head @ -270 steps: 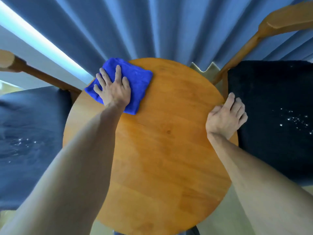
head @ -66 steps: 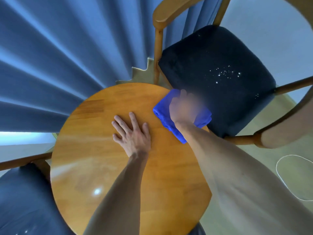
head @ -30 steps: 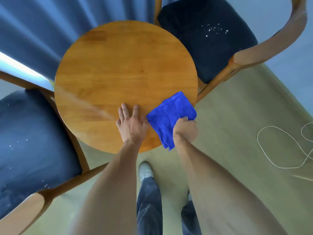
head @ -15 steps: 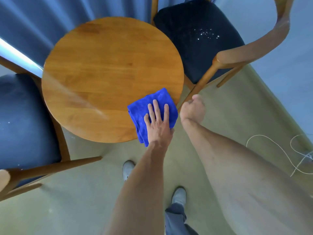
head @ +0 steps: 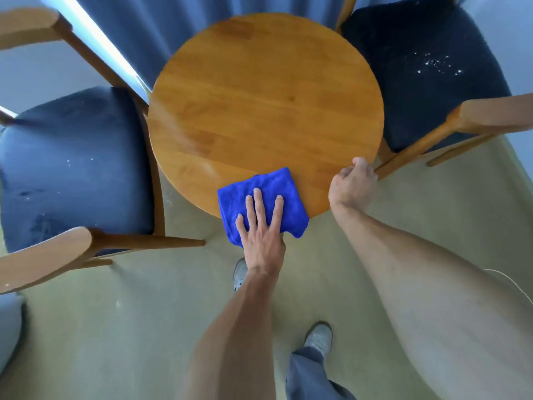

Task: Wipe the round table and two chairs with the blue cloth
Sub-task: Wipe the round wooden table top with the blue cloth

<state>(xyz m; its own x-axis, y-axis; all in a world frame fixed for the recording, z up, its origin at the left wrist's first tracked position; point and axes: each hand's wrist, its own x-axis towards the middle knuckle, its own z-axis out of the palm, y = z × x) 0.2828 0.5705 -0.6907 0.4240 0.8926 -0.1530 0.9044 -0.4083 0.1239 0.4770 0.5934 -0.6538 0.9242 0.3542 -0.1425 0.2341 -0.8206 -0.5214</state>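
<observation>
Nearest are two grey shoes (head: 319,339) on the pale floor (head: 121,327), with grey trouser legs (head: 311,376) above them. Both bare forearms reach forward from the bottom edge.

The left hand (head: 261,226) lies flat on the cloth (head: 261,204), fingers (head: 257,203) straight and spread, pressing it down without gripping it. The cloth is blue, folded, and sits on the near rim of the counter (head: 265,105), with its near part hanging over the edge toward the floor.

The right hand (head: 352,184) is just beside the cloth, to its right and apart from it. It grasps the counter's near-right rim, thumb on top and fingers curled down over the edge.

The counter is a round wooden top, with a pale glare streak across its left side.

The left chair (head: 72,168) stands touching or just beside the counter's left rim; its dark blue seat carries scattered white specks, and its wooden arm reaches toward the camera. The right chair (head: 424,73) stands at the counter's far right, its dark seat marked by a cluster of white specks, with a wooden arm crossing in front of it.

Farthest, a pleated blue curtain (head: 161,30) hangs behind the counter, with a bright strip of light at its left.
</observation>
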